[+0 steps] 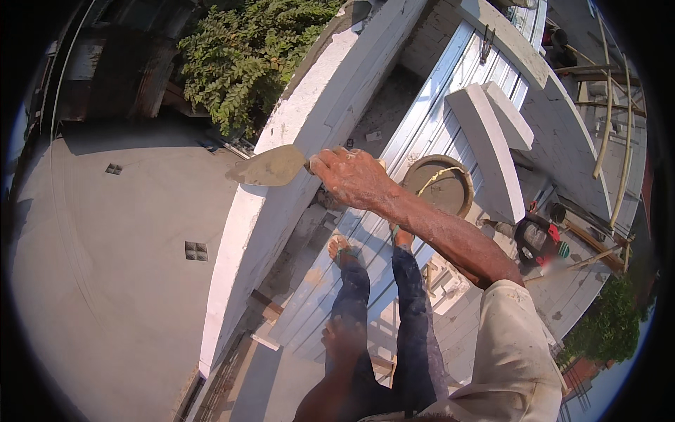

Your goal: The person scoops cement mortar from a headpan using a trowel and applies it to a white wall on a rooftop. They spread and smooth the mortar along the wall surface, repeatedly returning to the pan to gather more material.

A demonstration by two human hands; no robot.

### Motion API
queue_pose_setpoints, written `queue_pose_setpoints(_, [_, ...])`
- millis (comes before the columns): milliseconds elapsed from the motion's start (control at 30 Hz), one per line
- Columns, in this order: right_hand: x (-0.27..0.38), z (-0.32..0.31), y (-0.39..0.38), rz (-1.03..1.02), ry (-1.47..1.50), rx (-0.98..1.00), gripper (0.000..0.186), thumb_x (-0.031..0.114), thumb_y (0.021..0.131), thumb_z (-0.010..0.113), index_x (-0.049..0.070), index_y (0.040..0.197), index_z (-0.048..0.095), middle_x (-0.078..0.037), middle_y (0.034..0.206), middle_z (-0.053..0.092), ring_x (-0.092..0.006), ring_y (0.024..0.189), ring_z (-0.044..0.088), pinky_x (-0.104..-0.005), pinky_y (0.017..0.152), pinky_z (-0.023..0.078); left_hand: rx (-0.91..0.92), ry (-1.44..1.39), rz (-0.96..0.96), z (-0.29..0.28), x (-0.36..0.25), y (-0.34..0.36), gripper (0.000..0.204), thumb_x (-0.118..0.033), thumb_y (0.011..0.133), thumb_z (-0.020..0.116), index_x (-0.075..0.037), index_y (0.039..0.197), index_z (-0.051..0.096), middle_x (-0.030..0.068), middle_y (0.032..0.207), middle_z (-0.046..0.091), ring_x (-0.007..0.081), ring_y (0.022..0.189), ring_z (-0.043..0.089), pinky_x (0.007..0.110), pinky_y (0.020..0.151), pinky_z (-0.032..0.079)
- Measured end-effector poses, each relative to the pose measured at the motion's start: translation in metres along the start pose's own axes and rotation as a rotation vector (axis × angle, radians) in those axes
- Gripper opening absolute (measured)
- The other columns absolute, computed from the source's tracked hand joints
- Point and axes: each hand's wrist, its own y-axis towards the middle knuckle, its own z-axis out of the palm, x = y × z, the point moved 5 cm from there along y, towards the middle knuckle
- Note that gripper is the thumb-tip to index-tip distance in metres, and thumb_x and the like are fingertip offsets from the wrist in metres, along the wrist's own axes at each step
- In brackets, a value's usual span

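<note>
My right hand [355,177] is closed round the handle of a trowel [271,167]. The trowel's pointed blade, grey with mortar, lies across the top of a white block wall [256,200] as seen from above; whether it touches the wall I cannot tell. Grey mortar [320,53] covers part of the wall top farther along. My left hand [341,339] hangs low in front of my left leg, dark and blurred, with its fingers hard to make out. A round pan [460,200] of wet mortar, with a yellow cord across it, sits beyond my right forearm.
I stand on a platform of ribbed metal sheets [320,295]. Two long white blocks [489,151] lean or lie on the right. Left of the wall, a grey concrete surface [133,239] lies lower down. Leaves [253,56] crowd the wall's far side; bamboo poles [606,119] stand right.
</note>
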Motion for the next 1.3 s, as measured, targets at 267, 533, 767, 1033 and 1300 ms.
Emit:
queue_pose_setpoints(267, [0.023,0.027,-0.323,1.209,0.624,-0.066,0.023,0.019,0.094,0.067,-0.002,0.105,0.068,-0.015,0.084,0.070,-0.0225,0.072,0.065,-0.0401,0.067,0.050,-0.015,0.033,-0.006,-0.004,-0.013,-0.002,0.060,-0.040,0.086,0.076,-0.001,0.130,0.062,0.0201,0.126,0.059,0.0400,0.115,0.063,0.054,0.096,0.052])
queue_pose_setpoints(533, [-0.127,0.106,-0.419,1.548,0.113,0.012,0.044,0.033,0.092,0.068,-0.002,0.118,0.072,-0.031,0.102,0.075,-0.0492,0.098,0.072,-0.0542,0.088,0.058,-0.011,0.090,0.040,-0.009,-0.013,0.003,0.060,-0.040,0.086,0.075,-0.002,0.132,0.063,0.0192,0.126,0.060,0.0403,0.116,0.063,0.054,0.097,0.053])
queue_pose_setpoints(767, [-0.179,0.153,-0.411,1.394,0.261,0.049,0.032,0.030,0.092,0.069,-0.001,0.095,0.075,-0.017,0.075,0.071,-0.0317,0.073,0.070,-0.0450,0.066,0.055,-0.057,0.087,0.090,-0.012,-0.014,0.008,0.057,-0.039,0.086,0.074,-0.003,0.129,0.063,0.0190,0.125,0.060,0.0409,0.118,0.060,0.053,0.099,0.049])
queue_pose_setpoints(1033, [-0.092,0.075,-0.392,1.416,0.986,-0.435,0.028,0.023,0.101,0.068,0.009,0.076,0.064,0.009,0.060,0.049,-0.0027,0.049,0.038,-0.0250,0.045,0.028,0.004,0.068,0.047,-0.015,-0.018,0.006,0.060,-0.040,0.087,0.073,-0.003,0.132,0.061,0.0188,0.127,0.059,0.0407,0.120,0.059,0.053,0.102,0.048])
queue_pose_setpoints(1300, [-0.115,-0.004,-0.139,0.821,1.085,-0.575,0.024,0.016,0.099,0.057,0.001,0.112,0.070,0.004,0.072,0.051,-0.0066,0.065,0.048,-0.0283,0.060,0.040,0.015,0.032,0.030,-0.010,-0.006,0.003,0.064,-0.042,0.084,0.074,-0.002,0.132,0.061,0.0184,0.127,0.058,0.0416,0.117,0.061,0.054,0.101,0.049])
